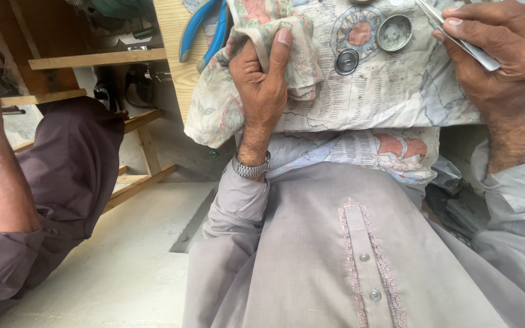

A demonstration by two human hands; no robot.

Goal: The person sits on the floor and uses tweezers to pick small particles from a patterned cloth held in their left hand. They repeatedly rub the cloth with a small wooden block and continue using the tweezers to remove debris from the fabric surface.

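The left hand [264, 79] grips a bunched fold of patterned cloth [390, 91]; the right hand [496, 54] pinches metal tweezers [457, 36]. Two opened watch-case parts [372, 45] lie loose near the worktop's far edge, unassembled.

From my feed I count two round metal watch parts on the cloth: a dark case back [347, 61] and a silvery case [394, 33]. One patterned cloth [390, 91], one metal tool [457, 37], one blue-handled pliers [205, 24], one wristwatch [251, 168].
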